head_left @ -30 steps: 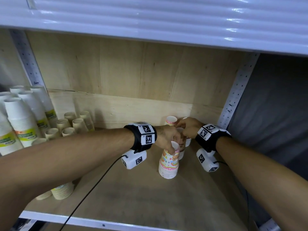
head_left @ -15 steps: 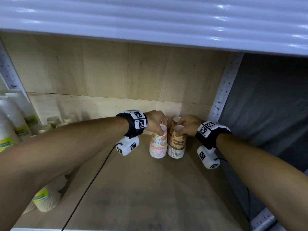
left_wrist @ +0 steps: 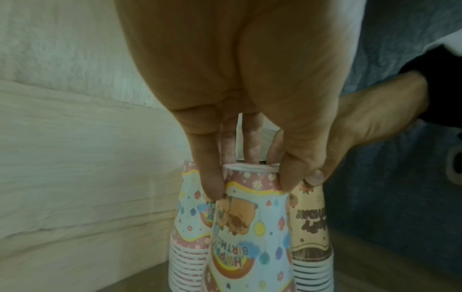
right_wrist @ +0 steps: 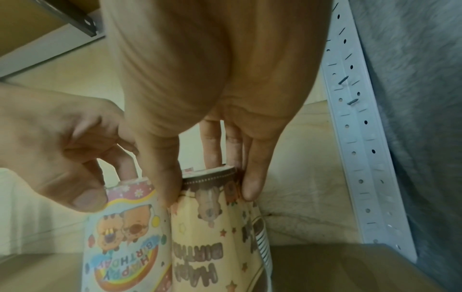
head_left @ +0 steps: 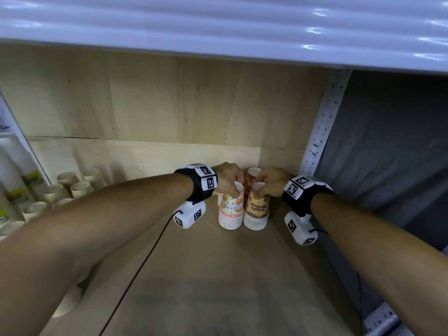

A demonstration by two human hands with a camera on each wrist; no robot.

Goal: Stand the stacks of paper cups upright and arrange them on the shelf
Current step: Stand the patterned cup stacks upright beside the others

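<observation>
Two upside-down stacks of birthday cups stand side by side on the wooden shelf (head_left: 218,287), near its back right corner. My left hand (head_left: 234,187) pinches the top of the pastel pink-and-blue stack (head_left: 230,212) between thumb and fingers, as the left wrist view shows on the same stack (left_wrist: 250,227). My right hand (head_left: 260,190) grips the top of the orange-brown stack (head_left: 257,209), seen close in the right wrist view (right_wrist: 207,227). Another brown stack (head_left: 252,175) and another pastel stack (left_wrist: 190,227) stand right behind them.
Tall white cup stacks (head_left: 14,180) and short beige stacks (head_left: 72,185) fill the shelf's left side. More beige cups (head_left: 68,304) show under my left forearm. A perforated white post (head_left: 322,124) and grey cloth bound the right. The white upper shelf (head_left: 218,25) hangs overhead.
The pastel stack has moved from the shelf's middle back toward the right corner, and now stands beside the brown stack. Both hands kept their hold on the stack tops.
</observation>
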